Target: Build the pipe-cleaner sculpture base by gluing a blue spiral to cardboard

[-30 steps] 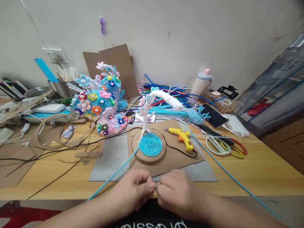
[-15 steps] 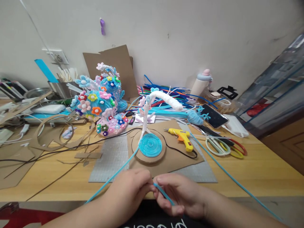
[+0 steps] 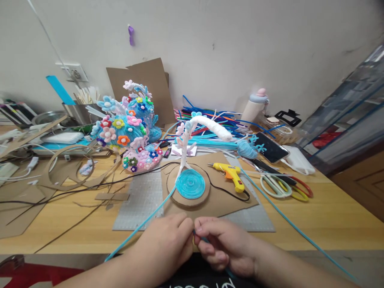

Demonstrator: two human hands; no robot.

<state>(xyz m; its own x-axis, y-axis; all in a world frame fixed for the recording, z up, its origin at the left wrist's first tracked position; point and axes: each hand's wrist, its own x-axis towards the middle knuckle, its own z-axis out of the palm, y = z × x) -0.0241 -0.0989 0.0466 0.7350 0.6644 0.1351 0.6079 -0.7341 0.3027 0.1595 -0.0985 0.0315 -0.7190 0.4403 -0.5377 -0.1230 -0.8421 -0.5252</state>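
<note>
At the table's front edge, my left hand and my right hand meet, fingertips pinched on a blue pipe cleaner. Its tail passes through the curled fingers of my right hand and is mostly hidden. Just beyond lies a round cardboard base with a coiled blue disc on top. A white wrapped stem rises from the base and arches right, with small flowers along it. From the base, a blue strand runs down to the left, behind my left forearm.
A yellow glue gun rests on cardboard right of the base, near scissors. Another blue strand crosses the table's right side. Flower-covered decorations stand back left. Pipe cleaners are heaped at the back; cardboard scraps lie left.
My hands have drawn closer together at the fingertips, and my right fingers have curled more. Less of the pipe cleaner shows between them. The view has shifted slightly; the base stays put.
</note>
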